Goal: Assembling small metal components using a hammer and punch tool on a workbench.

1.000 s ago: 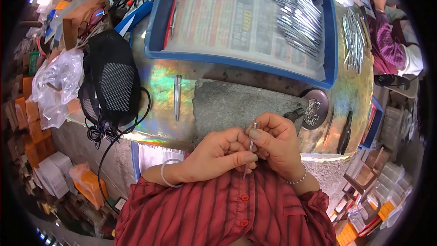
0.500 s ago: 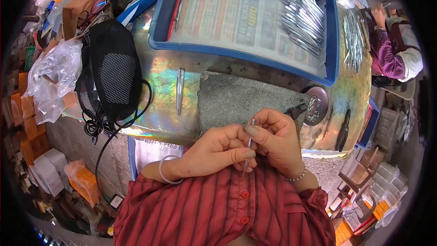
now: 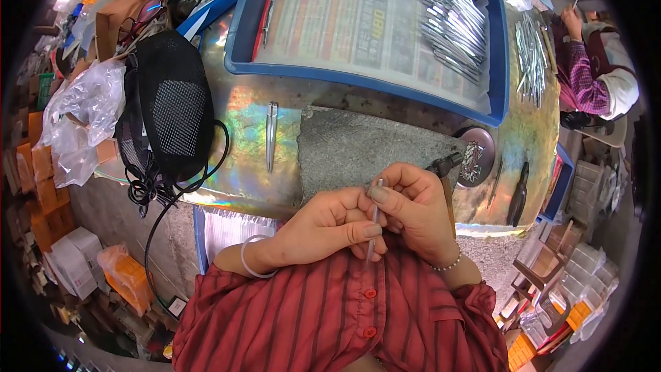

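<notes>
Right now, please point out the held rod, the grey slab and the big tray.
Held rod (image 3: pixel 376 213): head view, middle of its shaft.
Grey slab (image 3: pixel 368 146): head view, its top.
Big tray (image 3: pixel 368 84): head view, its near wall.

- The desk (image 3: pixel 241 155) has a glossy, gold-toned top with rainbow glints and a curved front edge.
- Across its far middle sits a blue tray (image 3: pixel 358 80).
- Nearer the front lies a flat grey slab (image 3: pixel 365 145).
- Left of the slab, well apart from it, lies a slim silver tool (image 3: pixel 271 138).
- Further left rests a black mesh bag (image 3: pixel 175 107) with a dark cord; a crumpled clear bag (image 3: pixel 89 100) lies beside it.
- Just right of the slab sits a round dark dish (image 3: pixel 486 146).
- Beyond it lie a thin dark rod (image 3: pixel 495 182) and a black-handled tool (image 3: pixel 520 194).
- Right of the tray lies a bundle of thin metal rods (image 3: pixel 530 58).
</notes>
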A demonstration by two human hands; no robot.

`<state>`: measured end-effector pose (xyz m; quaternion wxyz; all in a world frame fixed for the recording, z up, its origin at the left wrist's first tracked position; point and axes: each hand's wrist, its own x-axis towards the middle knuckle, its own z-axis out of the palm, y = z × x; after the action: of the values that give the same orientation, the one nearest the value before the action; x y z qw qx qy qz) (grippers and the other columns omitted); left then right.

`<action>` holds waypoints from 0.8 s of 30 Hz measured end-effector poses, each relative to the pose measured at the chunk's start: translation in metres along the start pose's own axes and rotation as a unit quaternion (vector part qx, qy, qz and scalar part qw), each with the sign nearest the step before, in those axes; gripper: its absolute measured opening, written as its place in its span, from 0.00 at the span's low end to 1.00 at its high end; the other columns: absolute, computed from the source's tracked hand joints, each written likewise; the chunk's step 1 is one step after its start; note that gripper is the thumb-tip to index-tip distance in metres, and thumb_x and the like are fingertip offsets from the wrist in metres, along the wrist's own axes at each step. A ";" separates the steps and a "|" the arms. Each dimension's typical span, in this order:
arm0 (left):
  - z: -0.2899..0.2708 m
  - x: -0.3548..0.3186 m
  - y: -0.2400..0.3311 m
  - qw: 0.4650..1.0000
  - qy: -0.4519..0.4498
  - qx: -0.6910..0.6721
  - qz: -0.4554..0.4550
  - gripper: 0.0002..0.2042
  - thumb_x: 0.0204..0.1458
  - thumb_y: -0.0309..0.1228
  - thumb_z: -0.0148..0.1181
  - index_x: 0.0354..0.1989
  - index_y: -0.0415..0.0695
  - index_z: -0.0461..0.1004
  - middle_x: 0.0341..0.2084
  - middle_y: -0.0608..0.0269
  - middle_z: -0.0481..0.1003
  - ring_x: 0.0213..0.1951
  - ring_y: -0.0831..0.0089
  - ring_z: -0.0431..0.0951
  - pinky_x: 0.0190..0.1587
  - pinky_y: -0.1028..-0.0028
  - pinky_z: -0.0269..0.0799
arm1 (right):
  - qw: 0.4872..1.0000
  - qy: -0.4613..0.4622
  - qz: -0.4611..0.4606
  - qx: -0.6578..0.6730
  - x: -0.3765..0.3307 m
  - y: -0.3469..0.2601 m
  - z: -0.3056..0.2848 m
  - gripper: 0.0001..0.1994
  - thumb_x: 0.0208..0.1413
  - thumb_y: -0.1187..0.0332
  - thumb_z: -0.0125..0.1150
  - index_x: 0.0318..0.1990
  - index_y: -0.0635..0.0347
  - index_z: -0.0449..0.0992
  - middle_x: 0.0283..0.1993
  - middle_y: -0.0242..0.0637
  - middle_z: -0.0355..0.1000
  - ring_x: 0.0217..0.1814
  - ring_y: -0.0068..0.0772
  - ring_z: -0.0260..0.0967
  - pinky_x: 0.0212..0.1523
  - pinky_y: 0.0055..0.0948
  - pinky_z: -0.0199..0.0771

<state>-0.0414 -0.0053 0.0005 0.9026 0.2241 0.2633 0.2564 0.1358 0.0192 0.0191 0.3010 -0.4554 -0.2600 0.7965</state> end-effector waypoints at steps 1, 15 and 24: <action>0.001 0.000 0.000 1.000 0.009 0.008 0.005 0.07 0.57 0.26 0.49 0.41 0.38 0.64 0.30 0.56 0.75 0.33 0.72 0.77 0.36 0.78 0.73 | 1.000 -0.001 -0.005 -0.004 0.000 0.000 0.000 0.06 0.53 0.70 0.58 0.33 0.63 0.70 0.24 0.27 0.68 0.22 0.11 0.61 0.19 0.11 0.55; -0.001 0.007 0.003 0.999 0.027 0.033 0.010 0.07 0.56 0.24 0.49 0.42 0.37 0.64 0.30 0.53 0.75 0.34 0.69 0.78 0.37 0.75 0.74 | 0.999 0.027 -0.022 -0.001 0.005 -0.003 0.000 0.05 0.53 0.71 0.57 0.33 0.62 0.70 0.21 0.30 0.68 0.16 0.11 0.55 0.14 0.11 0.50; 0.002 0.009 0.006 0.999 0.030 0.028 0.015 0.06 0.55 0.23 0.51 0.39 0.38 0.65 0.27 0.58 0.75 0.30 0.73 0.77 0.35 0.77 0.73 | 0.999 0.030 -0.031 0.010 0.004 -0.004 0.000 0.05 0.54 0.71 0.55 0.34 0.64 0.71 0.21 0.29 0.67 0.15 0.10 0.52 0.14 0.12 0.49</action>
<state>-0.0354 0.0041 0.0017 0.8838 0.2455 0.2934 0.2694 0.1351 0.0247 0.0197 0.3379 -0.4680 -0.2572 0.7750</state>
